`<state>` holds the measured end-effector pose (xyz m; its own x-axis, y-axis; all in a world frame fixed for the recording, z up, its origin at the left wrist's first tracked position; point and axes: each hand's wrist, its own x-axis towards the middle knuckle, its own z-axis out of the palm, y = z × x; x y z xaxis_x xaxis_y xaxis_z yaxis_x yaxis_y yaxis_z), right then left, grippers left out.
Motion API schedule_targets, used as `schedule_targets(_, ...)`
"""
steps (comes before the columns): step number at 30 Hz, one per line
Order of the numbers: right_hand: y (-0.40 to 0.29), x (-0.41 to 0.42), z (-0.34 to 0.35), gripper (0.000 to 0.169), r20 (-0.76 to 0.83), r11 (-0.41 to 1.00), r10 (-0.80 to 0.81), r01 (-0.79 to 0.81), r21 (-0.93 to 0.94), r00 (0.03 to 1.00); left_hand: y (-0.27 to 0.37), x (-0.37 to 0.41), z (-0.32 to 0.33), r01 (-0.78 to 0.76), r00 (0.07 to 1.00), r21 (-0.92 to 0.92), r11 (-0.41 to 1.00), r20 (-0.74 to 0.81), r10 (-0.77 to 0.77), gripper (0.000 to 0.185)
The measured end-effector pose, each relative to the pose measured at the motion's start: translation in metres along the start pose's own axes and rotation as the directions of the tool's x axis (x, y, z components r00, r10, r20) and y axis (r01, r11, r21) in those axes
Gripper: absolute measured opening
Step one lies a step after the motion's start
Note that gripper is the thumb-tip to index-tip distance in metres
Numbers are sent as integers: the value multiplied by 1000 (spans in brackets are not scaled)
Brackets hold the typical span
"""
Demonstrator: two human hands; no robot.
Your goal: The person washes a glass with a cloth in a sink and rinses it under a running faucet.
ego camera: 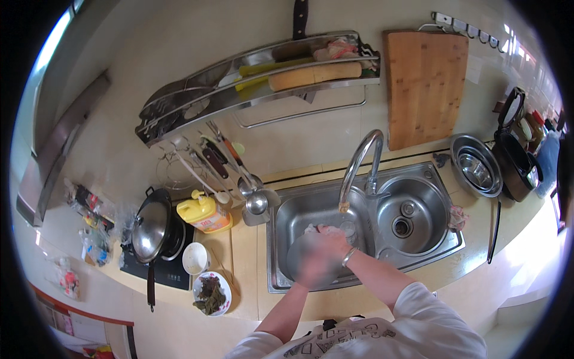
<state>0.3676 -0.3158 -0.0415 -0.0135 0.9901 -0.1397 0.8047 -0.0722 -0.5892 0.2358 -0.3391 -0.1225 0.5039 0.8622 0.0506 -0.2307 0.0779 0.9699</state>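
Note:
Both my hands are inside the left basin of the stainless steel double sink (pixel 291 215). My right hand (pixel 335 240), with a bracelet (pixel 349 256) at the wrist, lies over what looks like a pale cloth (pixel 310 229). Whether its fingers grip the cloth cannot be made out. My left hand (pixel 314 264) reaches in lower down, over a round, dark shape, and is blurred, so its fingers and anything they hold are hidden. The curved chrome faucet (pixel 358 161) arches above the basin, its tip just beyond my right hand.
Left of the sink stand a yellow detergent jug (pixel 204 213), a white bowl (pixel 196 258), a bowl of dark greens (pixel 226 305), chopsticks (pixel 223 269) and a lidded wok (pixel 151 231). Nested metal bowls (pixel 457 166) are at the right. Ladles (pixel 256 203) hang behind, near a wooden cutting board (pixel 426 89).

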Motion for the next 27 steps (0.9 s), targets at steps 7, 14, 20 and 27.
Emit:
schedule_targets(7, 7, -21, 42, 43, -428, 938, -339, 265, -223, 838, 70, 2, 34, 19, 1000, -614, 789, 13, -14, 35)
schedule_targets(14, 6, -63, 47, 35, -323, 842, -499, 360, -402, 804, 55, -2, 16, 220, 973, -816, 534, 147, -176, 63)
schedule_targets(20, 45, -90, 47, 35, -274, 893, -448, 410, -185, 851, -17, 4, -35, 38, 997, -591, 806, 80, 12, 39)
schedule_targets(27, 42, -79, 58, 41, -298, 624, 55, 200, 755, 953, -1, 16, -17, 188, 930, -773, 606, -57, -362, 15)
